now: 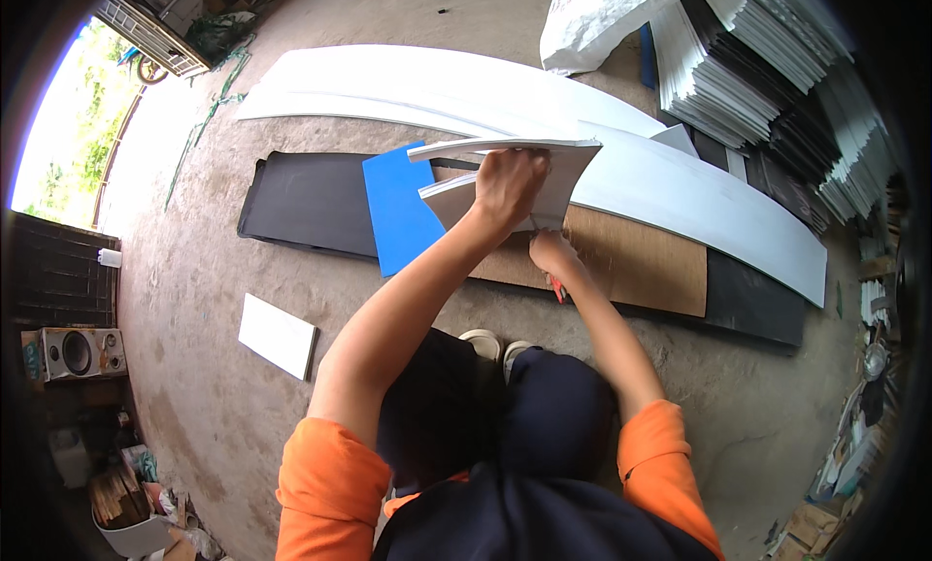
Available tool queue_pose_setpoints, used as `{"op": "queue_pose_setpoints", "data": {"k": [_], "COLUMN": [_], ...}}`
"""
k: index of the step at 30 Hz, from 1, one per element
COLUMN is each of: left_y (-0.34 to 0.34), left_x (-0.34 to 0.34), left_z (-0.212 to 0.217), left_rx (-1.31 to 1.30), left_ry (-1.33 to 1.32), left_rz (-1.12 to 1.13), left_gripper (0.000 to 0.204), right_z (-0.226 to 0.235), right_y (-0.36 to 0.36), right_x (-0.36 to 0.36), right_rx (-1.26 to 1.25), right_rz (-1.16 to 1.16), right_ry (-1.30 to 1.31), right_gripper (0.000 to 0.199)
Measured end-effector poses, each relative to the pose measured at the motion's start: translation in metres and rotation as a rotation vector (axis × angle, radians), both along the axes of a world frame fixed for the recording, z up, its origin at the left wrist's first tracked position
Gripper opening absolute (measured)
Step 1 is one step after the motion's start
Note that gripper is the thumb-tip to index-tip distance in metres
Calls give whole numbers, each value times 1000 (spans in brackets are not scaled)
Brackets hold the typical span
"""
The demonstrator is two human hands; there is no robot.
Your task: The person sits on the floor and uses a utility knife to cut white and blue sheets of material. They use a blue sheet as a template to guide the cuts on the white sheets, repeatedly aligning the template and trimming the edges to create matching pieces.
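A white sheet (571, 168) stands bent over a wooden board (641, 260), its two flaps spreading toward the left. My left hand (510, 187) is closed on the upper part of the sheet. Just below and to the right, my right hand (554, 252) makes a fist around a red-handled knife (557, 288). The handle pokes out under the fist, and a thin tip shows above it, close to the sheet's lower edge. Under the sheet's left side lies a blue panel (400, 207), resting across a long black panel (306, 197).
Long white panels (408, 81) lie on the floor beyond. Stacked white and black sheets (728, 76) rise at the far right, beside a white sack (602, 17). One small white board (278, 336) lies to my left. A speaker (83, 354) stands by the left wall.
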State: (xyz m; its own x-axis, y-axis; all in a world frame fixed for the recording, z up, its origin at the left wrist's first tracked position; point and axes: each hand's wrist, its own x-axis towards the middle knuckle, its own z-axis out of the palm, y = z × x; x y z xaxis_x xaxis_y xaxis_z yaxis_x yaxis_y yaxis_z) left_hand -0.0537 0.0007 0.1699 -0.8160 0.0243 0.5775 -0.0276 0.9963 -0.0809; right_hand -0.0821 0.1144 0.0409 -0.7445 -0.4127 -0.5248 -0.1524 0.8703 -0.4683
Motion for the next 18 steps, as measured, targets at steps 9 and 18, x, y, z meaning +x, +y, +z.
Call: {"op": "queue_pose_setpoints", "data": {"k": [9, 18], "left_y": [-10, -50], "left_x": [0, -28], "left_z": [23, 86], "left_rx": [197, 382], "left_ry": [-351, -137], "left_rz": [2, 129], "left_gripper": [26, 24], "right_z": [-13, -55], "right_y": [-14, 13], "right_x": [-5, 50], "right_rx": [103, -46], "right_rz": [148, 36], "right_ry": [-118, 229], "right_gripper": [30, 28]}}
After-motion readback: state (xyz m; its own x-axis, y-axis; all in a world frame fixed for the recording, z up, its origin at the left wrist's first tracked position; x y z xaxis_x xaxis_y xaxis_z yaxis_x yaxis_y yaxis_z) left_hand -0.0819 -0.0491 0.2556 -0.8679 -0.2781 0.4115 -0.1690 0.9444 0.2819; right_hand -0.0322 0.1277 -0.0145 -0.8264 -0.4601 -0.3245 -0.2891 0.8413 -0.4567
